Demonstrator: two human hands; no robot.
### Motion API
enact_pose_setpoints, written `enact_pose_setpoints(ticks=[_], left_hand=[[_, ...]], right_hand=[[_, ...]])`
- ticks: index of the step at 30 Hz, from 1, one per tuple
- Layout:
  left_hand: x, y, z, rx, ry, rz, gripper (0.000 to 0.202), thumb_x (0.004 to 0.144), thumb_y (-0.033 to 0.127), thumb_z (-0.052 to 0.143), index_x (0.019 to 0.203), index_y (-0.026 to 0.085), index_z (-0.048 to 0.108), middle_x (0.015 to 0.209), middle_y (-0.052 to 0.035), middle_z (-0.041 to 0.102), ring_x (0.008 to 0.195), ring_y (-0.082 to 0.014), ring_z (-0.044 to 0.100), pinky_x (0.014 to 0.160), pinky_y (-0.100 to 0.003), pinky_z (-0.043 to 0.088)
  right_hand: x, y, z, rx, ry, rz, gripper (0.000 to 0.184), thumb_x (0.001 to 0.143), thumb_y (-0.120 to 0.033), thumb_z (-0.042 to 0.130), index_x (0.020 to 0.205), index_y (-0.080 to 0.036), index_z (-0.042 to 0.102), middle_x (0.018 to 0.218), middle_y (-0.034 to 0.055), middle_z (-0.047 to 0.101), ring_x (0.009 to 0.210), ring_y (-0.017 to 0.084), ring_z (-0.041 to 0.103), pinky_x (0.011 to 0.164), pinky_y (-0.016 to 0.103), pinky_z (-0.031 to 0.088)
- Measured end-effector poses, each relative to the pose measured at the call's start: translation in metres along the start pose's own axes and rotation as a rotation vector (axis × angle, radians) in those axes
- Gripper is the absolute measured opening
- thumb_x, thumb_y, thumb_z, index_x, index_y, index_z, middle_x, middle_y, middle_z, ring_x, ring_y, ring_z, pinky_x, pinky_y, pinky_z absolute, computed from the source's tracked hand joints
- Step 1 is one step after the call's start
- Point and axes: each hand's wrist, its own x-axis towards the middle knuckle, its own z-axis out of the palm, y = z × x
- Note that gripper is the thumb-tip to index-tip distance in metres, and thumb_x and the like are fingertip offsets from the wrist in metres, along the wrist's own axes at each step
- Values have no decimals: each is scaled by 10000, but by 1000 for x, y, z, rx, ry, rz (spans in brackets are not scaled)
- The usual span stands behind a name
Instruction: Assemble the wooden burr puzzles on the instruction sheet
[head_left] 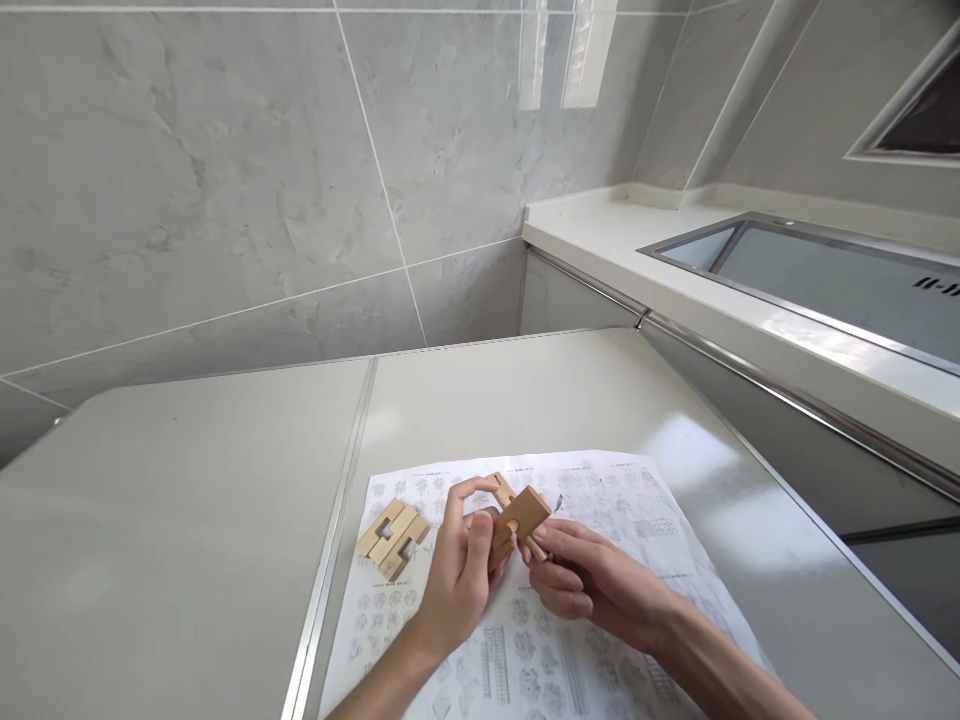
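Note:
Several interlocking wooden puzzle pieces are held together above a printed sheet. My left hand is closed around their left side, its index finger curled over the top and its thumb pressed against the near side. At the lower right, my right hand pinches the end of one wooden piece between thumb and fingers. My fingers hide part of how the pieces join. Left of my left hand, more notched wooden pieces lie side by side on the paper.
The instruction sheet, printed with small diagrams, lies on a pale table with a metal seam. A white counter with a glass-topped inset stands at the right. Behind rises a grey tiled wall.

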Motion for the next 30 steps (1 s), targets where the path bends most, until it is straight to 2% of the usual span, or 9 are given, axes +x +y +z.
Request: enact_pose_setpoints(ticks=[2,5,9,12,16,21,26,30], left_hand=[[0,-1,1,-54,10,-13,391,1091,653,390,1241,292,413,644,112,472,411,-71,307,402,-178,251],[2,-1,1,-70,2,-13,347,1082,614,481,1178,292,393,655,113,503,422,-65,312,421,-175,241],[4,3,-1,-90,-26,-44,394,1048,615,563,1165,275,404,617,111,497,443,-75,335,446,-187,257],[4,5,-4,-116,-81,-57,416,1034,630,581,1157,268,414,599,116,455,447,-79,357,446,-189,250],[4,5,-9,-146,-180,-54,363,1058,592,566,1140,262,441,598,118,413,464,-74,301,466,-189,245],[5,3,-15,-198,-298,-27,338,1063,569,570,1040,239,504,585,102,421,450,-72,288,466,-197,258],[6,-2,-17,-238,-281,12,342,1071,505,594,905,228,483,576,91,455,451,-65,325,471,-187,278],[6,-1,-15,-217,-250,26,345,1063,470,628,874,217,490,584,72,507,467,-68,389,475,-184,293]], right_hand=[[-1,-1,0,8,-19,-22,374,1033,-465,702,841,-183,550,620,-92,348,507,65,211,526,249,170],[-2,-3,0,7,-49,-38,377,1010,-464,732,834,-189,544,622,-89,370,493,59,223,509,246,178],[-3,-5,-1,-79,-131,-32,391,1005,-506,729,855,-171,594,584,-102,361,457,51,209,477,245,180],[-4,-7,-2,-129,-203,-28,434,1015,-526,708,798,-177,569,547,-110,333,442,50,193,458,245,157],[-4,-8,-4,-171,-255,-42,510,1007,-553,706,703,-197,504,533,-107,327,437,48,208,445,243,151],[-3,-3,-9,-225,-254,-39,466,976,-593,723,791,-181,605,527,-115,343,418,53,225,420,236,175],[-4,-3,-9,-322,-221,-51,488,970,-635,703,872,-158,673,481,-113,428,385,55,262,414,225,236],[-5,-7,-8,-383,-225,-48,487,988,-625,681,880,-151,689,497,-102,492,356,42,295,406,211,262]])
